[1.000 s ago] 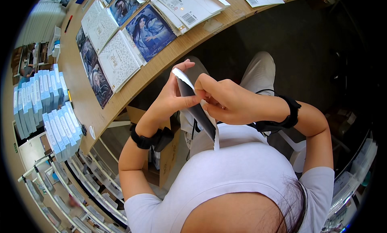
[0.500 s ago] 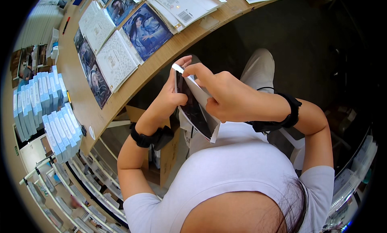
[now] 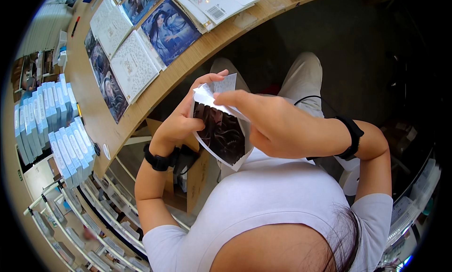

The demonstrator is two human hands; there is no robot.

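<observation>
Above my lap I hold a dark illustrated print (image 3: 220, 138) with a pale border, its picture side partly facing me. My left hand (image 3: 179, 119) grips its left edge, thumb on the front and fingers behind. Across its top lies a crumpled white paper flap (image 3: 205, 94) with a ragged edge, pinched by my right hand (image 3: 278, 124), whose other fingers curl out of sight. Behind the flap a pale patterned paper corner (image 3: 226, 84) sticks up. Whether the flap belongs to a wrapper or an envelope, I cannot tell.
On the wooden table (image 3: 113, 135) lie blue illustrated prints (image 3: 169, 32), white patterned envelopes (image 3: 134, 67) and a dark print strip (image 3: 106, 79). Blue-white boxes (image 3: 70, 152) stand in rows at its left end. Below are white racks (image 3: 70, 225) and a cardboard box (image 3: 197, 178).
The print has turned to show more of its picture. My right hand has drawn the white flap across the top and moved slightly right and down; the patterned corner has come into sight.
</observation>
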